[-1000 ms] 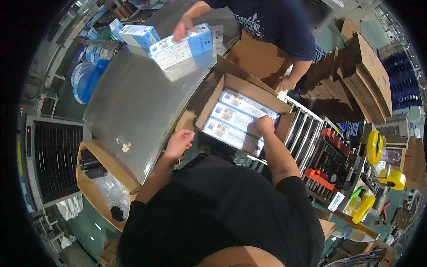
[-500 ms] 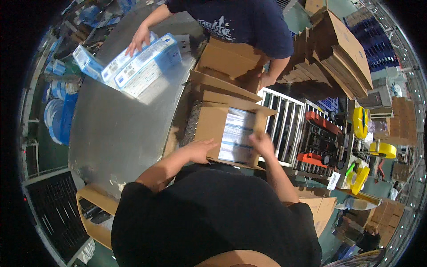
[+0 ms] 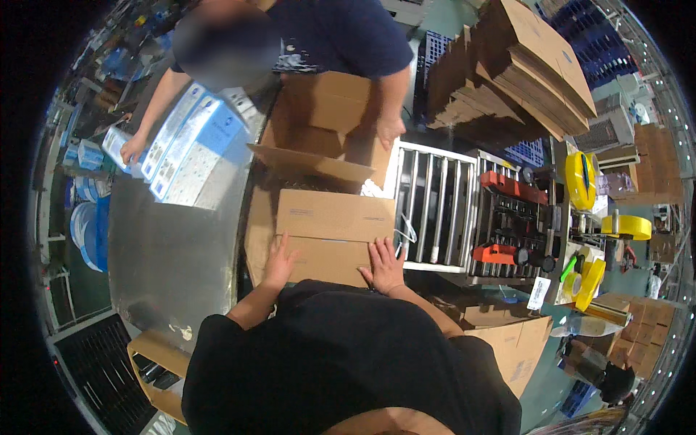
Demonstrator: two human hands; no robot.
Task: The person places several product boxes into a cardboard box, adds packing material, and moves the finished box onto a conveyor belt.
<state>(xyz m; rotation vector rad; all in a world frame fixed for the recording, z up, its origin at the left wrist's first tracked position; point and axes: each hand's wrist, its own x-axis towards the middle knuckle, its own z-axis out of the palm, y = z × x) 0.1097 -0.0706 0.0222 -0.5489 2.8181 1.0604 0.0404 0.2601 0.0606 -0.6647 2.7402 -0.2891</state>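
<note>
Right in front of me stands a brown cardboard carton [image 3: 335,226] with its top flaps folded down; a thin seam runs between them. My left hand [image 3: 280,264] presses on the carton's left side, fingers stretched over the flaps. At the right end lies my right hand [image 3: 384,265], flat with the fingers spread across the seam. What is inside the carton is hidden by the flaps. Just beyond it is an open carton [image 3: 312,161], where a co-worker's hand [image 3: 390,132] holds the right side.
Blue-and-white boxes [image 3: 192,145] lie on the metal table [image 3: 181,254], a co-worker's other hand beside them. To the right, a roller conveyor [image 3: 435,203] leads to a carton-sealing machine [image 3: 511,221] with yellow tape rolls [image 3: 580,181]. Flattened cartons [image 3: 522,72] are stacked behind.
The carton before me had its flaps up and silvery-blue packs showing; its flaps are now down. My right hand came back onto the top. The co-worker's hand moved left along the boxes.
</note>
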